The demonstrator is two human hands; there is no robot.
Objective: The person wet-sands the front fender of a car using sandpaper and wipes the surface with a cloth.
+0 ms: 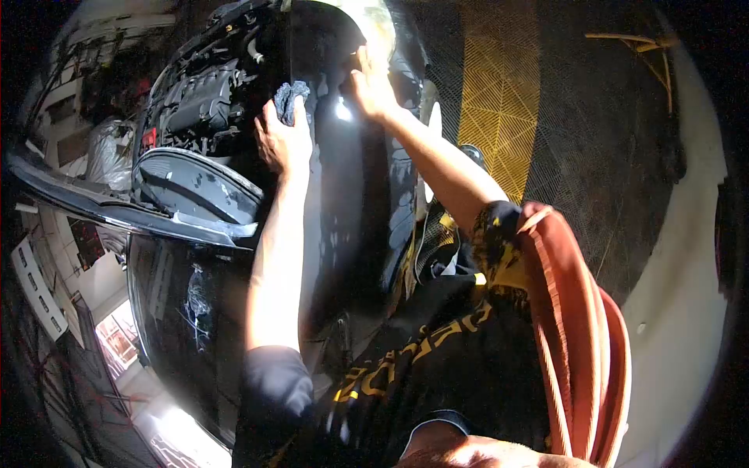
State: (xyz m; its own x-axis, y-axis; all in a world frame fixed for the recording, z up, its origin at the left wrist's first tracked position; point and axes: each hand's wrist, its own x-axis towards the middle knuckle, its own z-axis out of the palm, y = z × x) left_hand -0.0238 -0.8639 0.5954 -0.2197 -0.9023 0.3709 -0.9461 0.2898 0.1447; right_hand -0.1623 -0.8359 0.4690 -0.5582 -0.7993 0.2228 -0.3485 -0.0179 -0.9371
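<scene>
My left hand (pixel 282 140) is closed around a crumpled dark grey cloth (pixel 292 100) at the inner edge of the black car fender (pixel 335 187), beside the engine bay. Farther right, my right hand (pixel 373 90) is stretched over the front of the fender. Its thumb and a finger stand apart, and I make out nothing held in it. Strong glare just beyond, on a bright pale surface (pixel 373 19), washes out some of its fingers. Wet-looking streaks and reflections mark the fender.
The engine (pixel 199 97) lies exposed on the left, near the windscreen (pixel 187 288). An orange-red towel (pixel 573 327) hangs over my right shoulder. Right of the car is a dark tiled floor (pixel 593 140) with a yellow strip (pixel 499 93). A wheel partly shows below the fender.
</scene>
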